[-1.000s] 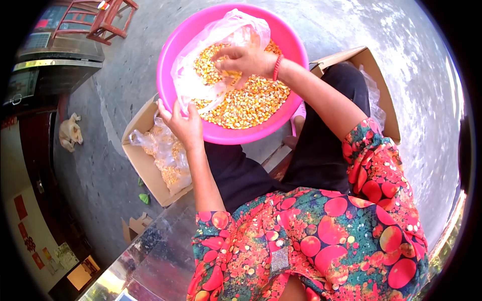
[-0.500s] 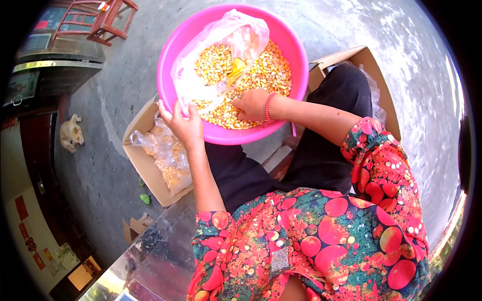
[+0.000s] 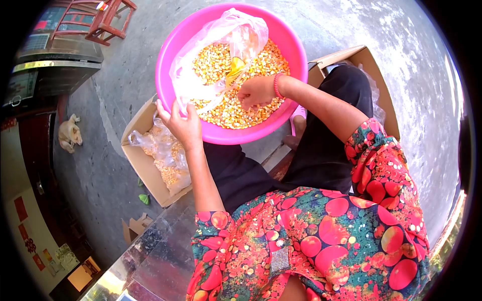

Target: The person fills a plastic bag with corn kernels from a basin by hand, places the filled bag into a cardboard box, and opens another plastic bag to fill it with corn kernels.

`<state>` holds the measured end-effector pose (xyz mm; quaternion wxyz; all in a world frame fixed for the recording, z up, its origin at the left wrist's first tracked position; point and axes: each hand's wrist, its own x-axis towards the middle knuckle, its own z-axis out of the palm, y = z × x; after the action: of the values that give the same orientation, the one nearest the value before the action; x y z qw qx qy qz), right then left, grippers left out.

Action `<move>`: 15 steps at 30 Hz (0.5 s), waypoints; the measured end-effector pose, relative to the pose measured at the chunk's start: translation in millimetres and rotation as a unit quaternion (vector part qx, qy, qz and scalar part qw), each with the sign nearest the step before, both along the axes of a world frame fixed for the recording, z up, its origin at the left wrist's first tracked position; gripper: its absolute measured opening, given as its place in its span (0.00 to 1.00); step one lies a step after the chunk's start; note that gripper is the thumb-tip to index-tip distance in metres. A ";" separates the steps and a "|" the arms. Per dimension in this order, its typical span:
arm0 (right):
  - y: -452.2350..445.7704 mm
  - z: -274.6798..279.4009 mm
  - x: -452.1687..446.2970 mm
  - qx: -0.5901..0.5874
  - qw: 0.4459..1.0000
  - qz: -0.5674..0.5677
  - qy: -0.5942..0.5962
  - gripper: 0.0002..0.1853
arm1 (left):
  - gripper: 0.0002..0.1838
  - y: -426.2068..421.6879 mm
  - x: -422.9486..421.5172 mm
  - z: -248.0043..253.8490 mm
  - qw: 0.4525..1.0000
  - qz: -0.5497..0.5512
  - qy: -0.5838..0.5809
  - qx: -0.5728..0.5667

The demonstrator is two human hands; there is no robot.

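Note:
A pink basin (image 3: pixel 165 83) rests over my lap, with loose yellow corn kernels (image 3: pixel 271 62) spread in it. Inside it, a clear plastic bag (image 3: pixel 203 35) lies open around more kernels, and a yellow piece (image 3: pixel 235 70) shows at its side. My left hand (image 3: pixel 183 125) is closed on the basin's lower left rim, its thumb tip by the bag's edge. Over the loose kernels is my right hand (image 3: pixel 258 92), with a red beaded bracelet on the wrist. Its fingers are curled down, and what they hold is hidden.
A cardboard box (image 3: pixel 143 175) at left holds a plastic bag of pale kernels (image 3: pixel 168 155). Another cardboard box (image 3: pixel 384 90) with plastic in it stands by my right leg. A dog (image 3: pixel 70 133) lies on the concrete floor, and a red wooden chair (image 3: pixel 108 22) stands beyond.
My right hand has moved a little up and to the right from down among the kernels, and its wrist has turned. My left hand keeps its hold on the rim.

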<state>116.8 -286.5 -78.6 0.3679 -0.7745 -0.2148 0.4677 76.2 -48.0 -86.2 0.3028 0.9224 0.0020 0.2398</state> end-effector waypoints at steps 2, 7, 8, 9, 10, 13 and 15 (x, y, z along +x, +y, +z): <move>7.5 7.3 5.2 0.042 0.998 -0.017 0.038 0.09 | 0.17 0.5 -0.6 -0.4 1.000 -0.003 -0.003 0.002; 27.1 33.0 22.5 0.267 0.890 -0.344 -0.139 0.09 | 0.17 1.2 0.0 -1.2 1.000 -0.005 -0.002 0.008; 23.3 24.4 27.7 0.267 0.890 -0.343 -0.139 0.09 | 0.17 1.8 0.1 -1.5 1.000 -0.004 -0.002 0.007; 14.6 8.2 36.8 0.190 0.865 -0.289 -0.363 0.09 | 0.17 2.0 -0.1 -0.9 1.000 -0.004 -0.002 0.007; 9.1 8.3 38.8 0.102 0.790 -0.217 -0.564 0.10 | 0.17 1.7 -0.4 -0.2 1.000 -0.002 0.001 0.009; 1.3 14.5 24.1 0.019 0.935 -0.045 -0.351 0.11 | 0.17 0.6 0.3 -0.4 1.000 0.000 0.003 0.008; 6.9 8.0 3.9 -0.066 0.944 0.069 -0.316 0.12 | 0.17 0.9 0.7 -0.6 1.000 0.001 0.001 0.007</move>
<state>120.7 -279.6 -70.6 0.1963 -0.8881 -0.3417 0.2365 76.9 -47.2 -86.8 0.2965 0.9247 0.0015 0.2388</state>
